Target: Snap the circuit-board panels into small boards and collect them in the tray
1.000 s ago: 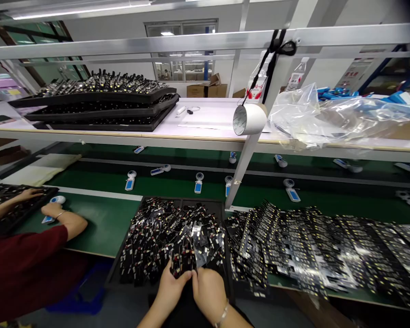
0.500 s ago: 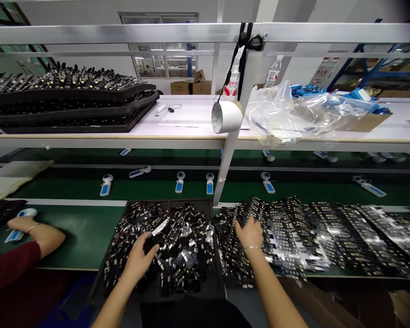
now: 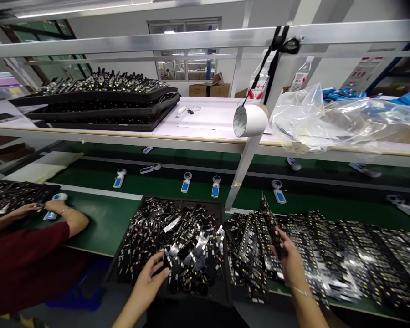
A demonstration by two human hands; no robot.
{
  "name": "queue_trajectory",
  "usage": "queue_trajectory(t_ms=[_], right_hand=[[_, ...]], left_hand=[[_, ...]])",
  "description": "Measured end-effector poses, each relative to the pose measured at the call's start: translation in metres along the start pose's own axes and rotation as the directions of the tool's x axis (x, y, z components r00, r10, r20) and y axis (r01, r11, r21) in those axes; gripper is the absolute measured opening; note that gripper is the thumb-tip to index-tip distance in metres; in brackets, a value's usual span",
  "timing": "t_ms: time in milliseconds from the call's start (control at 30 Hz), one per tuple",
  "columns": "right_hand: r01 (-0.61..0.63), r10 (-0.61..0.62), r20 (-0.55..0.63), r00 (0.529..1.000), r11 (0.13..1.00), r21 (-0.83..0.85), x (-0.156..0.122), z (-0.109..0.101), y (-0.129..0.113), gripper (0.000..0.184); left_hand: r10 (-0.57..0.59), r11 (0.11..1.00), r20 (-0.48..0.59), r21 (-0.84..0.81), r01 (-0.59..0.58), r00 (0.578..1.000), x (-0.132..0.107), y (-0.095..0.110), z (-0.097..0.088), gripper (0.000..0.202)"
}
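My right hand (image 3: pixel 291 259) is closed around a narrow black circuit board panel (image 3: pixel 269 223), raised on edge above rows of similar black panels (image 3: pixel 307 246) with yellow dots. At the front of the black tray (image 3: pixel 227 284), my left hand (image 3: pixel 152 275) has its thumb and fingers apart. Its fingertips are at the edge of a heap of small loose black circuit boards (image 3: pixel 191 237) with shiny pieces among them. Whether they touch a board I cannot tell.
White-and-blue handheld devices (image 3: pixel 216 186) lie along the green conveyor (image 3: pixel 167 182). A tape roll (image 3: pixel 249 120) hangs from the shelf post (image 3: pixel 242 168). Stacked black trays (image 3: pixel 105 109) and a clear plastic bag (image 3: pixel 310 123) sit on the shelf. At left, a co-worker in a red sleeve (image 3: pixel 34 246) handles a device.
My right hand has lifted a board panel from the rows and moved right in the picture. My left hand sits lower over the tray. The camera view has turned left.
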State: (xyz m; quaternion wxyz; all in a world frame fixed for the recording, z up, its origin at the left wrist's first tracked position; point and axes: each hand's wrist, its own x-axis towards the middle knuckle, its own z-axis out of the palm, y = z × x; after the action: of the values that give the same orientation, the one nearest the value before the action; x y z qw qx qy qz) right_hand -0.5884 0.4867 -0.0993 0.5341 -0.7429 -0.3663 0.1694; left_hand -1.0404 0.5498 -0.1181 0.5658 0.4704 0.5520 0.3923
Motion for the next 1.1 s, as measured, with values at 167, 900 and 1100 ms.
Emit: queue_trajectory(t_ms=[167,900,1100], right_hand=[[-0.586,0.261,0.583,0.770,0.650,0.484,-0.076,0.007,-0.080,0.073],[-0.677,0.443,0.619,0.648,0.708,0.201,-0.189,0.088,-0.090,0.056],[-0.648,0.441,0.583,0.682,0.734,0.203,-0.162,0.086,-0.095,0.060]], left_hand=[[0.187,0.982,0.002,-0.004,-0.187,0.982,0.005,0.050,0.029,0.086],[0.148,0.956,0.219,0.217,-0.196,0.964,-0.028,0.037,0.034,0.059],[-0.009,0.995,-0.008,-0.099,0.008,1.000,-0.008,0.038,0.023,0.056]])
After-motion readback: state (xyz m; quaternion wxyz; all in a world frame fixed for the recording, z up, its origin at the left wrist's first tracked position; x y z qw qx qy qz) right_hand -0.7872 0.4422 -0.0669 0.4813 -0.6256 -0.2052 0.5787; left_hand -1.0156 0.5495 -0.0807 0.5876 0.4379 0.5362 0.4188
